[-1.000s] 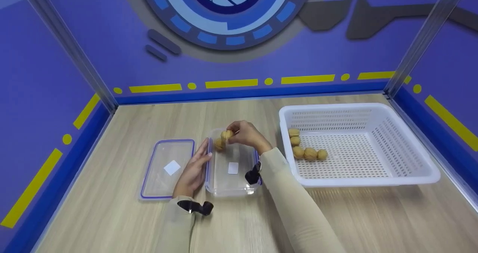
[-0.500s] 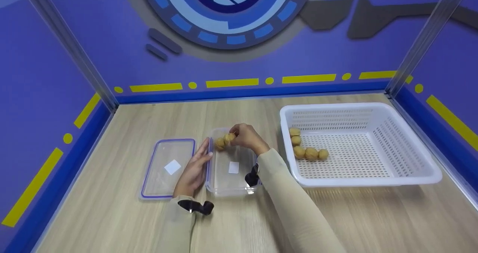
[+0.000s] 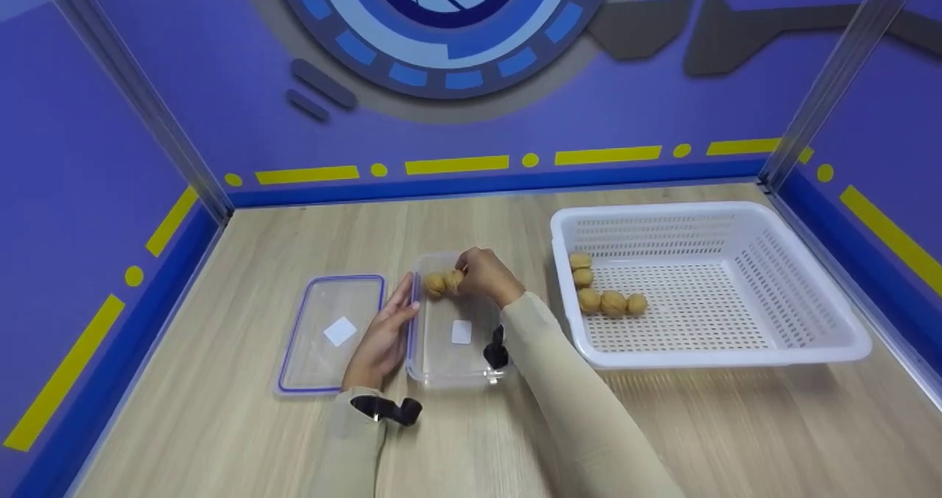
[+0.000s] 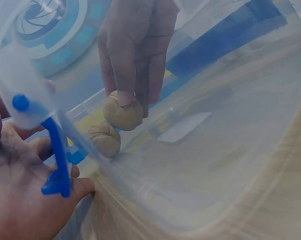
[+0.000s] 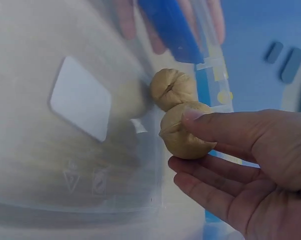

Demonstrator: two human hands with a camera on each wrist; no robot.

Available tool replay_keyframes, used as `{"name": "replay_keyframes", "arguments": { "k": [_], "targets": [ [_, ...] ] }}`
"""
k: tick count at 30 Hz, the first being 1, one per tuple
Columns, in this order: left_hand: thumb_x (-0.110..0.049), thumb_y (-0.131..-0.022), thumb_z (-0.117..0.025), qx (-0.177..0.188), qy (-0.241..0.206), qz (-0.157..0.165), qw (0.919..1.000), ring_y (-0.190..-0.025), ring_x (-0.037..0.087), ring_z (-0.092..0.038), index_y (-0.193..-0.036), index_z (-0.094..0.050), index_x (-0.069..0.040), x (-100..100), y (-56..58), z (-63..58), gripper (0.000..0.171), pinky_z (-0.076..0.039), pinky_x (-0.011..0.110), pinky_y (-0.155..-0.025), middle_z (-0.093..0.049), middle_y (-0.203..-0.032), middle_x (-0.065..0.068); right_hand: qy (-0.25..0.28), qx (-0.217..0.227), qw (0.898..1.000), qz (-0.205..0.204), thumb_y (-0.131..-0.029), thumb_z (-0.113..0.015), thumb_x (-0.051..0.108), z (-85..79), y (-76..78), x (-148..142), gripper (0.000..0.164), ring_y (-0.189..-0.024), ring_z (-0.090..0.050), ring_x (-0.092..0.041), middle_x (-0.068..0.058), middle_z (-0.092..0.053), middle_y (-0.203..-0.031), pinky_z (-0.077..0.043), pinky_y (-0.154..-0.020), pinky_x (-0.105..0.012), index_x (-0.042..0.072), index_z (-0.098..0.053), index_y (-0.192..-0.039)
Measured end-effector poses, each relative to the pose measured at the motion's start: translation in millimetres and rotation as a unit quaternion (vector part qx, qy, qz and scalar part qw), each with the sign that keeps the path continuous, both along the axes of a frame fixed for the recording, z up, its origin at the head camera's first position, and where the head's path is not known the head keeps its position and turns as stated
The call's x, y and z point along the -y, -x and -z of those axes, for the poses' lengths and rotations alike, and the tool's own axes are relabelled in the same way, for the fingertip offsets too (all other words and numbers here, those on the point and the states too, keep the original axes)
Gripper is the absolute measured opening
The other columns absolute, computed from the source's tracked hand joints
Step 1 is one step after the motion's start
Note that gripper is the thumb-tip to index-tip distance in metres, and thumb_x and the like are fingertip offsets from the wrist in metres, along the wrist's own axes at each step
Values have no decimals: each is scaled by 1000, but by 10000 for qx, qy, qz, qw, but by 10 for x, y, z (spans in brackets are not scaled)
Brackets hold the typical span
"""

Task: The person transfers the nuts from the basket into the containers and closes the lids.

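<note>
My right hand [image 3: 489, 276] reaches into the far end of a clear plastic food container [image 3: 441, 351] and pinches a walnut [image 5: 186, 137] between thumb and fingers. A second walnut [image 5: 171, 89] lies in the container's far left corner, right beside the held one. Along the container's left wall rests my left hand [image 3: 381, 340], fingers fairly straight and thumb near the rim. In the left wrist view its palm shows behind a blue-edged clip [image 4: 58, 165]. The blue-rimmed clear lid [image 3: 313, 351] lies flat on the table, left of the left hand.
A white perforated plastic basket [image 3: 706, 358] stands at the right, with several walnuts [image 3: 612, 304] along its left side. White labels mark the container and lid. Purple panels [image 3: 471, 134] enclose the wooden table [image 3: 250, 248] at the back and sides.
The right hand has lowered the walnut into the container and shifted slightly right, so that it sits beside the other walnut. My left hand has stayed at the container's side.
</note>
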State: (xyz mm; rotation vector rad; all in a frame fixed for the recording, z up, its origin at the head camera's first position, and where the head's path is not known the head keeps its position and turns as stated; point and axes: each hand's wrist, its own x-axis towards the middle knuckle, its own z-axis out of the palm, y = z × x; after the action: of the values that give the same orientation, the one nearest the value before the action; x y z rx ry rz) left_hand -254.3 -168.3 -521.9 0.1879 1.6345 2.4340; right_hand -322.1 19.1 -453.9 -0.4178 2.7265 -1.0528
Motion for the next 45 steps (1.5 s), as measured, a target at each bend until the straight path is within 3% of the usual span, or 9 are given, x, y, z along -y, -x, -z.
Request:
{"name": "replay_keyframes", "arguments": {
  "k": [7, 16, 30, 40, 45],
  "targets": [
    [1, -96, -41, -12, 30, -22, 10000, -149, 24, 11, -153, -9, -4, 1, 0, 1, 66, 8, 37, -122, 5, -163, 10, -294, -195, 9993, -105, -72, -70, -4, 20, -17, 13, 37, -95, -65, -29, -20, -70, -109, -56, -87, -38, -9, -68, -109],
    [1, -96, -41, 1, 100, -78, 9999, -150, 23, 9, -153, -11, -4, 7, -5, 8, 64, 8, 37, -122, 2, -163, 9, -416, -61, 9990, -147, -74, -74, 0, 13, -16, 23, 37, -80, -56, -19, -18, -70, -107, -56, -81, -35, -8, -68, -109],
    [-1, -96, -44, -31, 119, -47, 9999, -150, 23, 10, -153, -11, -3, 7, -2, 0, 66, 9, 37, -122, 2, -163, 9, -314, 64, 9995, -59, -73, -74, 1, -6, -5, 5, 43, -81, -58, -19, -19, -70, -106, -57, -81, -35, -8, -65, -114],
    [-1, -97, -42, 50, 120, -73, 9999, -150, 23, 9, -154, -12, -6, -9, -1, -6, 65, 8, 37, -122, 2, -163, 7, -303, 136, 9994, -17, -70, -72, -1, -105, 3, -43, 45, -101, -65, -30, -21, -69, -109, -55, -89, -39, -8, -66, -114],
    [0, -96, -42, 129, 106, -128, 9998, -150, 23, 9, -153, -12, -5, -2, -1, -9, 65, 8, 37, -122, 1, -163, 8, -229, 105, 9995, -204, -72, -72, 0, -159, 36, -78, 44, -102, -65, -32, -21, -69, -108, -55, -89, -39, -8, -65, -114]
  ]
}}
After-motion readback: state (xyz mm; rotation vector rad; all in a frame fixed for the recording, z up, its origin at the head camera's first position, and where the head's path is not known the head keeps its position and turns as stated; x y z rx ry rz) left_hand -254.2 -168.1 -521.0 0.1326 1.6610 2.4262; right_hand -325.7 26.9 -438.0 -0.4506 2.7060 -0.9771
